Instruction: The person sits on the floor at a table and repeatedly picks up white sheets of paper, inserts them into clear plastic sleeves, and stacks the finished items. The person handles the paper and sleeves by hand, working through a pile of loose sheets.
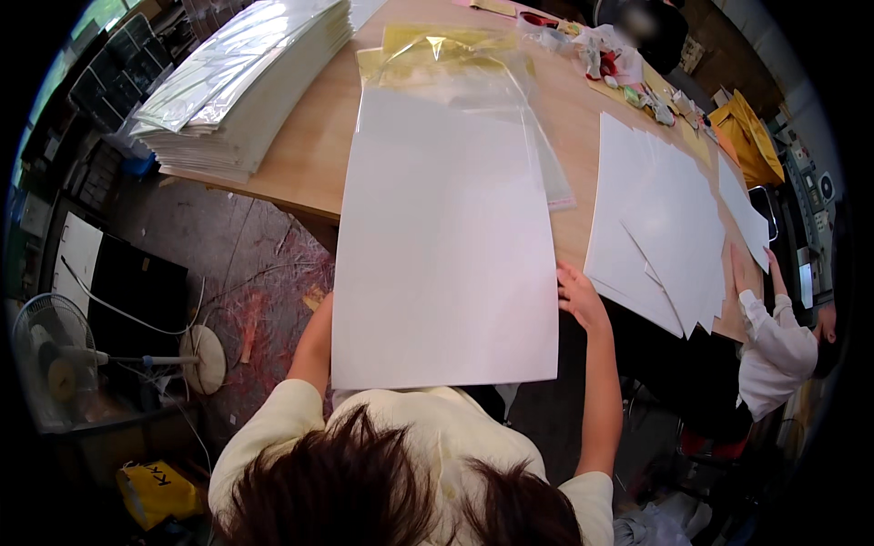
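A large white sheet (pixel 446 246) stretches from the table toward my body, its near end beyond the table edge. Its far end meets a clear plastic sleeve (pixel 437 77); whether it lies inside or on top, I cannot tell. My right hand (pixel 580 296) grips the sheet's right edge, fingers slightly bent and partly hidden at the rim. On the other side my left forearm (pixel 314 341) runs up behind the sheet, which hides my left hand and its fingers. Under the sleeve shows a yellowish sheet (pixel 401 38).
A tall stack of plastic-wrapped white sheets (pixel 246 100) stands at the table's far left. Loose white sheets (pixel 651 214) lie fanned out on the right. Beyond them are scraps (pixel 628 77) and another person in a white top (pixel 778 355). A fan (pixel 59 364) stands left.
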Motion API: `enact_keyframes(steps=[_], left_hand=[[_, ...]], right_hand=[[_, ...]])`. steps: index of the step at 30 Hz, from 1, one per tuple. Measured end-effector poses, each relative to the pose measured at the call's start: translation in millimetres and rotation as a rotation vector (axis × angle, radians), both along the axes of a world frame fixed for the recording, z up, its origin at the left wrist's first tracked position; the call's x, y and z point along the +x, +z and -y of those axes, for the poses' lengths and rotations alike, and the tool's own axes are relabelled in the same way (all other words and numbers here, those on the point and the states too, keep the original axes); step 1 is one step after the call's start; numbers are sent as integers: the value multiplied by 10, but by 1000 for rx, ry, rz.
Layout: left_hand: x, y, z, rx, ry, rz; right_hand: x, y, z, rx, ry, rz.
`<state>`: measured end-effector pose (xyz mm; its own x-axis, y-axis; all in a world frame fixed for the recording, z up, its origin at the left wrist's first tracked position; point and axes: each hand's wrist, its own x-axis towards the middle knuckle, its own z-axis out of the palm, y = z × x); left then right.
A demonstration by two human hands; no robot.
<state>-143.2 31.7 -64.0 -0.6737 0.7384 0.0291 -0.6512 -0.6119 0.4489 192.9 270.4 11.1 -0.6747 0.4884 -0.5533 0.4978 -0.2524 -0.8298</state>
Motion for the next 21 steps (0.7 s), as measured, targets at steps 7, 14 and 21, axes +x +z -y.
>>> enact_keyframes(steps=[7, 14, 21], left_hand=[[-231, -26, 177, 40, 49, -49], [-466, 84, 102, 23, -67, -13], [-559, 83, 148, -239, 49, -88]], right_hand=[[-569, -21, -731, 792, -77, 56], [-1895, -784, -1373, 1073, -122, 135], [-1874, -842, -1532, 736, 64, 130]])
